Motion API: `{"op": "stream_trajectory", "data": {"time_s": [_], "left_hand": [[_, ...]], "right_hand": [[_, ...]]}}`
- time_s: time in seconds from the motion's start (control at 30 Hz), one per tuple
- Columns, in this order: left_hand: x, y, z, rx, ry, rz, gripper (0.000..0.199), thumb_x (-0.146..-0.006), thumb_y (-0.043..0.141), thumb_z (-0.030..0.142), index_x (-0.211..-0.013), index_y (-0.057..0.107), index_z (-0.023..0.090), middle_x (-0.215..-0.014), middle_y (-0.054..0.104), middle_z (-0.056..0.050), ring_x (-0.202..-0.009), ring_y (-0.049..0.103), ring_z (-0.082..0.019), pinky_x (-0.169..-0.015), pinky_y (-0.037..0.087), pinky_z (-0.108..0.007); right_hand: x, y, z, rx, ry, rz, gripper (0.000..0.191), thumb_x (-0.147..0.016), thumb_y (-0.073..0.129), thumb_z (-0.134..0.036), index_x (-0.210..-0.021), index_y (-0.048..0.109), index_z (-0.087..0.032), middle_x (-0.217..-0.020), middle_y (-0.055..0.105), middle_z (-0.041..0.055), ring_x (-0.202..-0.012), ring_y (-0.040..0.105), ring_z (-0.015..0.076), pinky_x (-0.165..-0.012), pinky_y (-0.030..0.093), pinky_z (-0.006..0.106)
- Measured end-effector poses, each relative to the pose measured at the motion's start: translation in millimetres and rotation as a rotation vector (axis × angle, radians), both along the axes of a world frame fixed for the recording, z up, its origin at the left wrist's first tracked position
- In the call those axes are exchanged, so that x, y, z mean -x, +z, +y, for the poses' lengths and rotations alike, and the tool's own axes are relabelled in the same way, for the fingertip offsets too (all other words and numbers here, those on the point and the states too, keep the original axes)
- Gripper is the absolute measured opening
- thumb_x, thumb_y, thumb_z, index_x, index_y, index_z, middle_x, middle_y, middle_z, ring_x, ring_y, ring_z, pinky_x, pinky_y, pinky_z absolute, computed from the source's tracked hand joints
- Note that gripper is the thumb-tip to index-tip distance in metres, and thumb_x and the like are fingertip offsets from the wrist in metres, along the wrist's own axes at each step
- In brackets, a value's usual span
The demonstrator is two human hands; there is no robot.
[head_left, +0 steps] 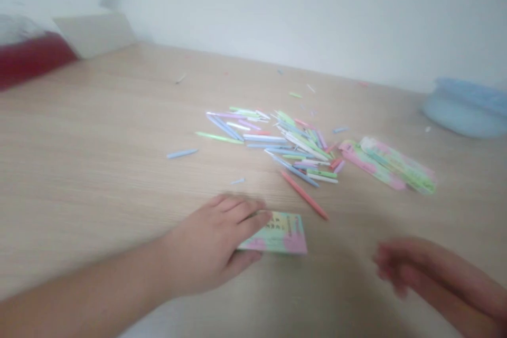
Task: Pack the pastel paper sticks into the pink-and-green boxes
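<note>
My left hand rests over the left part of a small pastel printed packet on the wooden table, its thumb and fingers against the packet's edges. To the right, my right hand is blurred by motion, and whether it holds anything does not show. Beyond the hands lies a loose pile of coloured pen-like sticks. A red stick lies just above the packet, and a blue one lies apart at the left.
Two pastel packets overlap right of the pile. A light blue pouch-like object sits at the far right by the wall. At the back left are a pale box and a dark red object. Small pieces lie scattered behind the pile.
</note>
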State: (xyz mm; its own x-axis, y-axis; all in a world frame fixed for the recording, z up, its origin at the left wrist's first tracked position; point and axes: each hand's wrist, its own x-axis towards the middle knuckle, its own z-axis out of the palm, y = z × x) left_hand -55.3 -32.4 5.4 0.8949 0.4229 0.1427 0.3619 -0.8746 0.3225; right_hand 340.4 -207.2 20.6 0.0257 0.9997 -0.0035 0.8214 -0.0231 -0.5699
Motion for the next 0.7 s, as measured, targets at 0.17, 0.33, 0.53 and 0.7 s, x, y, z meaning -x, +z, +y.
{"op": "stream_trajectory", "data": {"time_s": [0.17, 0.33, 0.53, 0.7], "left_hand": [[-1, 0.8, 1, 0.006, 0.015, -0.035, 0.05, -0.104, 0.056, 0.042, -0.152, 0.05, 0.028, -0.155, 0.057, -0.006, -0.145, 0.049, -0.026, -0.123, 0.035, -0.047], [0, 0.2, 2, 0.025, 0.014, -0.068, 0.051, -0.104, 0.056, 0.041, -0.152, 0.05, 0.027, -0.154, 0.057, -0.007, -0.145, 0.049, -0.027, -0.123, 0.035, -0.047], [0, 0.0, 3, 0.057, 0.017, -0.057, 0.054, -0.103, 0.057, 0.043, -0.153, 0.05, 0.026, -0.155, 0.056, -0.007, -0.142, 0.051, -0.028, -0.12, 0.038, -0.048], [1, 0.4, 4, 0.068, 0.017, -0.087, 0.053, -0.102, 0.059, 0.044, -0.151, 0.052, 0.026, -0.152, 0.058, -0.008, -0.14, 0.054, -0.029, -0.119, 0.039, -0.048]], "right_hand": [[52, -3.7, 146, -0.251, 0.212, -0.053, 0.031, -0.104, 0.053, -0.045, -0.133, 0.064, -0.041, -0.128, 0.074, 0.0071, -0.118, 0.072, 0.0335, -0.099, 0.061, 0.059], [118, -9.7, 280, -0.285, 0.384, -0.209, 0.053, -0.099, 0.061, -0.038, -0.149, 0.053, -0.025, -0.152, 0.059, 0.0121, -0.142, 0.054, 0.0332, -0.122, 0.042, 0.056], [190, -25.6, 380, -0.149, 0.267, -0.268, 0.091, -0.093, 0.054, -0.079, -0.16, 0.043, -0.017, -0.163, 0.042, 0.0262, -0.147, 0.039, 0.0547, -0.115, 0.028, 0.082], [202, -25.6, 399, -0.183, 0.465, -0.276, 0.065, -0.1, 0.058, -0.058, -0.156, 0.052, -0.025, -0.162, 0.05, 0.0133, -0.149, 0.043, 0.0422, -0.123, 0.029, 0.067]]}}
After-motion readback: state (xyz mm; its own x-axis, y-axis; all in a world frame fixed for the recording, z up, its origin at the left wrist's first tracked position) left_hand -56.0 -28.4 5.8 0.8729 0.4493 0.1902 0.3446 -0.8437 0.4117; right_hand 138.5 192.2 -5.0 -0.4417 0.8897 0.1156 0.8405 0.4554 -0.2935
